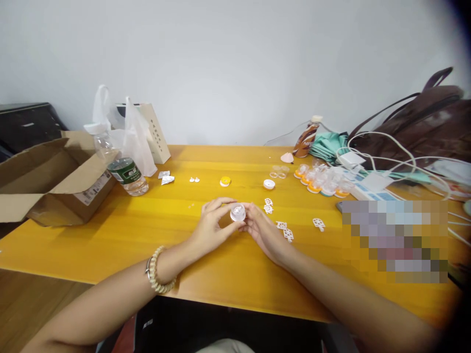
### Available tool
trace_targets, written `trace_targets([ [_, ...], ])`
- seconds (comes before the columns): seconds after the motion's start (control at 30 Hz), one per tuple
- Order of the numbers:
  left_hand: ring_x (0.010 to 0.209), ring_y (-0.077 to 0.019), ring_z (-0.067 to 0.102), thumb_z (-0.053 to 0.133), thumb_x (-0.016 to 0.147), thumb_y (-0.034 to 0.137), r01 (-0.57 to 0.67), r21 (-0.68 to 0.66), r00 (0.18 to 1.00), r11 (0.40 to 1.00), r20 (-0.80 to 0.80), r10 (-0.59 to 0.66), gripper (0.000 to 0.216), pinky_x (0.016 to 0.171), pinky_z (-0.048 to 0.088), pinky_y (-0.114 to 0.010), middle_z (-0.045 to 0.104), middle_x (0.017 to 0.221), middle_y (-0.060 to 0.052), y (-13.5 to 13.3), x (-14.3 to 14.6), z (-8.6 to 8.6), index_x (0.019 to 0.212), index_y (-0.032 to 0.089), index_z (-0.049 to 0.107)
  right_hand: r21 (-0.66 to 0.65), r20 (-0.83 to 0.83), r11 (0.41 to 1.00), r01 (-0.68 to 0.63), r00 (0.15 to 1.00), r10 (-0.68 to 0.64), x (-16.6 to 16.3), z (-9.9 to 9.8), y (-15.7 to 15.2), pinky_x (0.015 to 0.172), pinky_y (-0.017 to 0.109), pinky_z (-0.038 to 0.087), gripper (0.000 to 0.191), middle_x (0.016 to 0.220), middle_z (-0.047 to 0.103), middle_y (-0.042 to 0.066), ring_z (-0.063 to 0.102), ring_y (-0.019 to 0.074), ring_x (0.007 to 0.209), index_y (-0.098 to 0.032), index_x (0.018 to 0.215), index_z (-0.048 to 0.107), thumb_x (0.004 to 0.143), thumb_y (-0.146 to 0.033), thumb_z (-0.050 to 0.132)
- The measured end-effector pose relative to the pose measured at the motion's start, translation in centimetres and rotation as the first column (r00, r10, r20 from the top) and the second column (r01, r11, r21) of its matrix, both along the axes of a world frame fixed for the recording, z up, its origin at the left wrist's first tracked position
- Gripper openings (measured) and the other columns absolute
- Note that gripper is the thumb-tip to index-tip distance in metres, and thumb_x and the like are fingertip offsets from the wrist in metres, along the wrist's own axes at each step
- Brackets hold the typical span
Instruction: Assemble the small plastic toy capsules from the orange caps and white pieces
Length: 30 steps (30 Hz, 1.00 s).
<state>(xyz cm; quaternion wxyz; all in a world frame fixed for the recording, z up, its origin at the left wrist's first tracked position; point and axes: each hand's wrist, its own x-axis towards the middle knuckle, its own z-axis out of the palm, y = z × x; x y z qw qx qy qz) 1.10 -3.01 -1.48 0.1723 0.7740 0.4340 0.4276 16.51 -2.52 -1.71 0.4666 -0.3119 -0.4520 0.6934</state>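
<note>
Between my two hands, above the table, is a small clear round plastic cup-like piece [238, 212] with something white inside. My left hand [215, 223] grips it from the left, thumb below and fingers over the far side. On the other side, the fingertips of my right hand [263, 225] close on its right edge. White spoked cut-out pieces [268, 206] lie just right of my right hand, with more cut-outs [285, 230] nearer me. Beyond my hands sit a yellow-and-white round piece [225, 182] and a white round piece [269, 184].
An open cardboard box [69, 181], a water bottle [127, 171] and a white plastic bag [138, 142] stand left. Several clear-domed assemblies [324, 180], a brown bottle [307, 137], white cables [401, 147] and a dark bag [415, 122] are right. Clear rings [278, 172] lie behind.
</note>
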Motion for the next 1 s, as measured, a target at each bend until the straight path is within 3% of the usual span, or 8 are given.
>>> trace_targets([
  [0.1,0.114,-0.0247,0.048,0.059,0.081,0.030,0.022,0.035,0.989,0.999,-0.148,-0.017,0.039,0.098,0.033,-0.046,0.054,0.122,-0.008,-0.1,-0.2,-0.6,0.119,0.026,0.054,0.123,0.090,0.991,0.047,0.994,-0.058,-0.2,-0.1,0.1,0.072,0.025,0.041,0.034,0.084,0.059,-0.003,0.053,0.0116,0.077,-0.023,0.094,0.053,0.068,-0.032,0.071],
  [0.27,0.128,-0.0301,0.033,0.066,0.072,0.048,0.043,-0.031,0.978,0.999,-0.201,-0.048,0.084,0.104,0.027,-0.051,0.034,0.140,-0.014,-0.4,-0.3,-0.6,0.141,0.027,0.022,0.180,0.138,0.978,0.101,0.982,-0.126,0.3,-0.1,1.4,0.064,0.026,0.043,0.024,0.070,0.057,-0.004,0.054,0.0111,0.062,-0.021,0.087,0.049,0.075,-0.036,0.064],
  [0.4,0.129,-0.0285,0.032,0.059,0.079,0.047,0.060,-0.028,0.981,0.998,-0.181,-0.064,0.071,0.105,0.028,-0.050,0.034,0.139,-0.013,-0.6,-0.5,-0.1,0.139,0.027,0.026,0.205,0.124,0.955,0.215,0.962,-0.243,2.1,0.8,3.3,0.067,0.031,0.045,0.025,0.067,0.058,-0.004,0.057,0.0130,0.060,-0.024,0.086,0.040,0.080,-0.044,0.053],
  [0.47,0.129,-0.0281,0.033,0.057,0.081,0.045,0.089,-0.004,0.978,0.996,-0.187,-0.088,0.064,0.105,0.030,-0.049,0.034,0.139,-0.013,-0.7,-0.6,0.0,0.136,0.027,0.030,0.345,0.210,0.895,0.281,0.907,-0.365,3.6,1.3,4.7,0.071,0.032,0.045,0.025,0.076,0.059,-0.002,0.058,0.0144,0.069,-0.024,0.088,0.041,0.079,-0.044,0.054],
  [0.53,0.128,-0.0275,0.035,0.055,0.083,0.043,0.111,0.019,0.974,0.994,-0.203,-0.105,0.059,0.105,0.031,-0.049,0.035,0.138,-0.012,-0.8,-0.8,0.2,0.135,0.026,0.033,0.537,0.353,0.786,0.307,0.764,-0.540,5.7,1.6,6.4,0.073,0.032,0.043,0.026,0.084,0.058,0.001,0.056,0.0165,0.077,-0.023,0.084,0.045,0.075,-0.042,0.060],
  [0.6,0.127,-0.0271,0.036,0.053,0.084,0.043,0.120,0.038,0.968,0.992,-0.226,-0.108,0.055,0.105,0.032,-0.048,0.036,0.138,-0.012,-0.9,-0.9,0.3,0.133,0.026,0.035,0.676,0.531,0.691,0.255,0.482,-0.697,8.1,1.5,8.2,0.070,0.032,0.041,0.026,0.079,0.056,0.003,0.053,0.0186,0.074,-0.020,0.078,0.050,0.069,-0.040,0.063],
  [0.73,0.126,-0.0269,0.038,0.050,0.086,0.044,0.149,0.046,0.950,0.988,-0.283,-0.130,0.050,0.104,0.034,-0.048,0.037,0.138,-0.012,-1.1,-0.9,0.2,0.130,0.025,0.039,0.703,0.702,0.701,0.121,0.042,-0.711,12.1,0.4,10.9,0.065,0.031,0.038,0.018,0.071,0.053,0.003,0.050,0.0203,0.069,-0.018,0.076,0.052,0.068,-0.033,0.059],
  [1.0,0.125,-0.0252,0.038,0.048,0.087,0.044,0.212,0.062,0.923,0.975,-0.342,-0.179,0.045,0.105,0.035,-0.045,0.039,0.137,-0.011,-1.0,-1.0,0.1,0.127,0.024,0.043,0.658,0.741,0.720,0.221,-0.023,-0.671,13.6,-1.1,11.8,0.058,0.030,0.037,0.046,0.066,0.055,0.002,0.054,0.0217,0.062,-0.014,0.109,0.046,0.069,-0.032,0.059],
])
